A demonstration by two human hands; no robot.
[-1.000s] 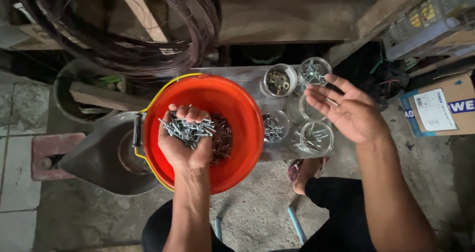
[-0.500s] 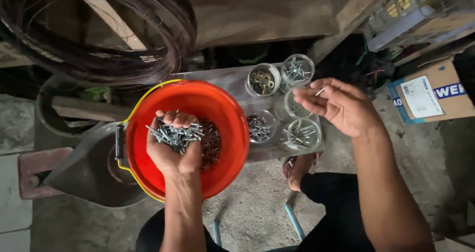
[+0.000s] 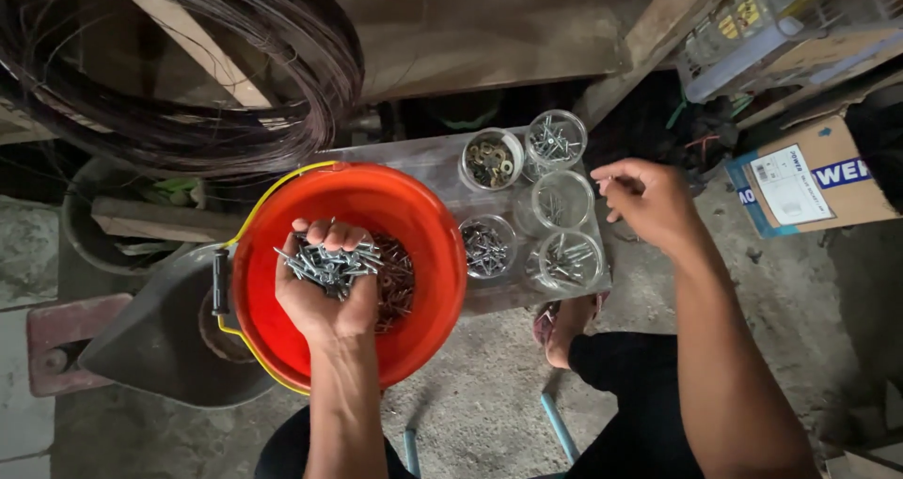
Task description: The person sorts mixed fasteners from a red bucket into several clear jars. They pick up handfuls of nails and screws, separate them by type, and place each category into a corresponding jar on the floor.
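My left hand [image 3: 323,291] is cupped palm-up over an orange bucket [image 3: 348,206] and holds a heap of silver screws [image 3: 327,263]. More dark, rusty screws [image 3: 395,282] lie in the bucket's bottom. My right hand [image 3: 649,202] hovers to the right of several clear round jars, fingers pinched together; whether it holds a small piece is too hard to see. The jars stand on a clear tray [image 3: 423,159]: one with brass washers [image 3: 491,159], one with screws [image 3: 555,141], a nearly bare one [image 3: 560,200], and two more with screws [image 3: 487,247] [image 3: 566,261].
A coil of dark wire [image 3: 179,75] hangs at the upper left over wooden beams [image 3: 470,37]. A cardboard box [image 3: 814,173] sits at the right. A grey metal scoop [image 3: 160,338] lies left of the bucket. My foot in a sandal [image 3: 564,324] rests on the concrete floor.
My right hand has moved from above the jars out to their right and closed its fingers into a pinch. The left hand stays over the bucket with the screws.
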